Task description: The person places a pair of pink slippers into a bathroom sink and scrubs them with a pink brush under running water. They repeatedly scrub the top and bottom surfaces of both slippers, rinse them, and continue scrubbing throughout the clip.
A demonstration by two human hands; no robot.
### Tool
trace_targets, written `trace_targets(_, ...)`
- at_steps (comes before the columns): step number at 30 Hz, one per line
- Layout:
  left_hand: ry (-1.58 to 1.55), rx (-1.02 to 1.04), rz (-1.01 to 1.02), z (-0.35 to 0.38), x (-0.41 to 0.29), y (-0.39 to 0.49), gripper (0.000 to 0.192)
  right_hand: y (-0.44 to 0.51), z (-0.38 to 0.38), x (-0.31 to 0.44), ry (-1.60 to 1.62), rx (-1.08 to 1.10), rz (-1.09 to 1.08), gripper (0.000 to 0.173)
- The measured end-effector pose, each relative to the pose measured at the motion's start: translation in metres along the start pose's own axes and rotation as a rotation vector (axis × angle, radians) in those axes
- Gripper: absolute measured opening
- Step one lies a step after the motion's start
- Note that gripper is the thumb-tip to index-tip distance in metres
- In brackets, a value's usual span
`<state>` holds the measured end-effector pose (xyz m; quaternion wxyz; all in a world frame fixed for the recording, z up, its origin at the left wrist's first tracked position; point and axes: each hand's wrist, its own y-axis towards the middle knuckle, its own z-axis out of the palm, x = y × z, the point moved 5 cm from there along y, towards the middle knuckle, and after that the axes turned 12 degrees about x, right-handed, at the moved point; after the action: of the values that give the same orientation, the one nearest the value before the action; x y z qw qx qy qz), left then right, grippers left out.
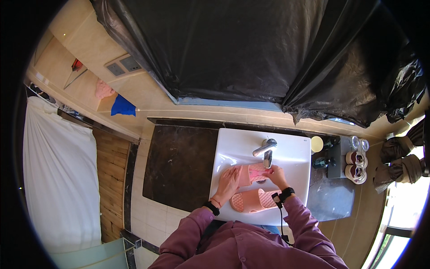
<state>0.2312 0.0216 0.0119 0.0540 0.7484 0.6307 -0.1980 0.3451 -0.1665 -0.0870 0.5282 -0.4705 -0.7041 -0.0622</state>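
Two peach-pink slide slippers with a quilted footbed lie in the white ceramic washbasin. My left hand (229,184) grips the far slipper (246,178) around its strap and toe end. Pinched in the fingers of my right hand (278,177) is a small bright pink item (258,173), which lies against that slipper's footbed; whether it is a brush or a cloth I cannot tell. The near slipper (250,201) rests sole-down at the basin's front, below both hands. Just beyond my right hand stands the chrome faucet (265,148), its spout above the far slipper. A drain (261,181) shows partly between the slippers.
The white basin (226,141) sits on a dark stone counter (181,164). To its right are a yellow-topped jar (316,144), a dark bottle (320,163), a grey box (336,168) and a pair of sneakers (356,166). Black plastic sheeting (228,50) hangs over the wall behind.
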Motion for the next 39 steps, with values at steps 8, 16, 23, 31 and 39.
trace_targets(8, 0.339, -0.072, -0.037, 0.030, -0.013, -0.004, 0.057, -0.004, -0.008, 0.020, 0.049, 0.090, -0.135, 0.029)
trace_targets(16, 0.652, -0.037, -0.014, 0.048, -0.034, -0.018, 0.059, -0.009, 0.004, 0.041, 0.080, 0.346, -0.384, 0.030)
trace_targets(23, 0.624, -0.006, -0.053, 0.047, -0.036, -0.018, 0.060, 0.004, 0.003, 0.016, -0.208, 0.020, 0.017, 0.027)
trace_targets(31, 0.574, -0.002, -0.018, 0.050, -0.037, -0.020, 0.060, -0.001, 0.001, 0.022, -0.164, -0.045, -0.131, 0.027)
trace_targets(39, 0.554, -0.009, 0.025, 0.039, -0.037, -0.019, 0.059, -0.011, 0.001, 0.017, -0.070, 0.257, -0.259, 0.026)
